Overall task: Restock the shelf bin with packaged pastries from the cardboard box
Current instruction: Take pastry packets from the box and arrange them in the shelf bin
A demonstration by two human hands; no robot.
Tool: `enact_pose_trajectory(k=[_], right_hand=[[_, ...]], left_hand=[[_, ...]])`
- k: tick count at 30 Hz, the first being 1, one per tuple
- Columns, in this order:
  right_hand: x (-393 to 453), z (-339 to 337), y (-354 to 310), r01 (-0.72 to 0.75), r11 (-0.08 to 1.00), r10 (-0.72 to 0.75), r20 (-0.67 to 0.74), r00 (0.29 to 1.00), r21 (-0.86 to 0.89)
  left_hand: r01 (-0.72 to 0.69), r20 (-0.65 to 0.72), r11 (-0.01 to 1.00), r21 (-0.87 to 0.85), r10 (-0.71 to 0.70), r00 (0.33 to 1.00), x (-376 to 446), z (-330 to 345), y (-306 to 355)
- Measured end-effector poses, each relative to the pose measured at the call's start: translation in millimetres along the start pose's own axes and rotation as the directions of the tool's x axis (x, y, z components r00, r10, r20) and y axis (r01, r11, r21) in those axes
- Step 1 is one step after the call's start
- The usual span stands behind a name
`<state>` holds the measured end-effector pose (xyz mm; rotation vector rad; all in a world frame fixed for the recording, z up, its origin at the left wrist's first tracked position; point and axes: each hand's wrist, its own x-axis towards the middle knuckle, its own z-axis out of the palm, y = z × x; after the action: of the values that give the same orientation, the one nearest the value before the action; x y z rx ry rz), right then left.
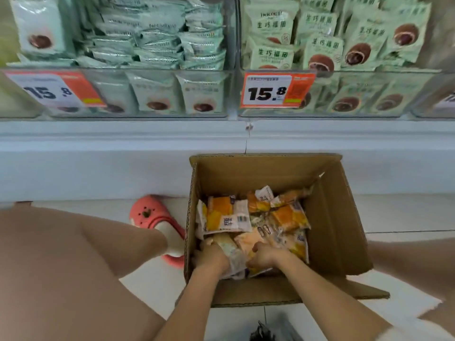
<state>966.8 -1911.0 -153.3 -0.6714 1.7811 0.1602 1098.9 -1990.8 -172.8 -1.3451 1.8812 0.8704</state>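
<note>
Single head-worn wide-angle view, looking forward and steeply down from close above the hands (236, 259); cardboard box (332, 217) directly beneath, shelf bins (234, 112) beyond and above them, floor either side.

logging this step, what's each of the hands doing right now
Left hand: curled round a pale packaged pastry inside the cardboard box.
Right hand: curled on an orange packet in the box.
</note>
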Motion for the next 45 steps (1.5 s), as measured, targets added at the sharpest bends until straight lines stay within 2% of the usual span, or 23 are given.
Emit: enact_pose_trajectory(k=[2, 4, 7, 12, 15, 17, 19, 22, 24, 26, 28, 30, 32, 33, 34, 35, 37, 38, 41, 45], right_hand=[[14, 14, -6, -0.028, 0.999, 0.029, -0.013, 1.0, 0.036], [29, 24, -11, -0.053, 0.995, 0.054, -0.016, 0.998, 0.088], [28, 27, -20, -0.087, 0.992, 0.089, -0.017, 0.996, 0.09], [26, 35, -20, -0.064, 0.988, 0.069, -0.036, 0.997, 0.141], [19, 33, -18, -0.019, 0.938, 0.037, -0.043, 0.998, 0.347], [10, 24, -19, 0.074, 0.836, -0.022, -0.1, 0.995, 0.544], [-6, 15, -20, 0.159, 0.747, -0.092, -0.137, 0.986, 0.645], [-38, 0, -11, 0.278, 0.561, -0.159, -0.228, 0.961, 0.78], [-59, -14, 2, 0.377, 0.456, -0.077, -0.387, 0.919, 0.806], [-73, -30, 22, 0.453, 0.446, 0.109, -0.549, 0.829, 0.772], [-85, -44, 39, 0.466, 0.533, 0.216, -0.646, 0.732, 0.706], [-96, -52, 43, 0.485, 0.511, 0.154, -0.631, 0.76, 0.709], [-108, -53, 34, 0.529, 0.414, -0.002, -0.58, 0.815, 0.741], [-114, -51, 27, 0.563, 0.39, -0.066, -0.588, 0.806, 0.728], [-118, -49, 23, 0.618, 0.409, -0.102, -0.64, 0.762, 0.671], [-120, -47, 21, 0.687, 0.472, -0.127, -0.729, 0.673, 0.552], [-123, -44, 21, 0.75, 0.612, -0.175, -0.881, 0.44, 0.253], [-125, -43, 21, 0.757, 0.632, -0.192, -0.914, 0.356, 0.162], [-131, -42, 21, 0.777, 0.624, -0.17, -0.954, 0.247, 0.09], [-135, -43, 23, 0.77, 0.638, -0.13, -0.984, 0.122, 0.011]], left_hand=[[-0.019, 0.011, 0.999, -0.045, 0.019, 1.0, 2, -6, -3], [-0.086, -0.033, 0.995, -0.055, 0.085, 0.996, 0, -15, -3], [-0.132, -0.077, 0.991, 0.018, 0.133, 0.988, -5, -20, -2], [-0.17, 0.022, 0.977, 0.131, 0.169, 0.985, -2, -9, -6], [-0.266, 0.112, 0.946, 0.187, 0.249, 0.962, 2, -4, -10], [-0.33, 0.057, 0.93, 0.164, 0.325, 0.944, 3, -4, -9], [-0.424, -0.077, 0.901, 0.09, 0.431, 0.899, 2, -7, -3], [-0.575, -0.259, 0.801, -0.167, 0.527, 0.81, -12, -17, 14], [-0.58, -0.3, 0.69, -0.432, 0.497, 0.814, -26, -26, 25], [-0.446, -0.236, 0.527, -0.724, 0.418, 0.877, -38, -36, 33], [-0.225, -0.085, 0.335, -0.915, 0.383, 0.92, -46, -45, 39], [-0.074, 0.012, 0.186, -0.98, 0.425, 0.905, -53, -54, 44], [0.0, 0.05, 0.101, -0.995, 0.494, 0.868, -60, -59, 49], [0.023, 0.054, 0.066, -0.998, 0.523, 0.851, -64, -59, 51], [0.041, 0.053, 0.035, -0.999, 0.537, 0.842, -67, -58, 52], [0.055, 0.05, 0.008, -0.998, 0.549, 0.834, -68, -56, 53], [0.076, 0.056, -0.013, -0.997, 0.557, 0.828, -70, -51, 54], [0.086, 0.062, -0.017, -0.996, 0.558, 0.827, -72, -49, 54], [0.093, 0.061, -0.028, -0.995, 0.564, 0.823, -73, -44, 57], [0.072, 0.038, -0.025, -0.997, 0.655, 0.754, -72, -42, 63]])
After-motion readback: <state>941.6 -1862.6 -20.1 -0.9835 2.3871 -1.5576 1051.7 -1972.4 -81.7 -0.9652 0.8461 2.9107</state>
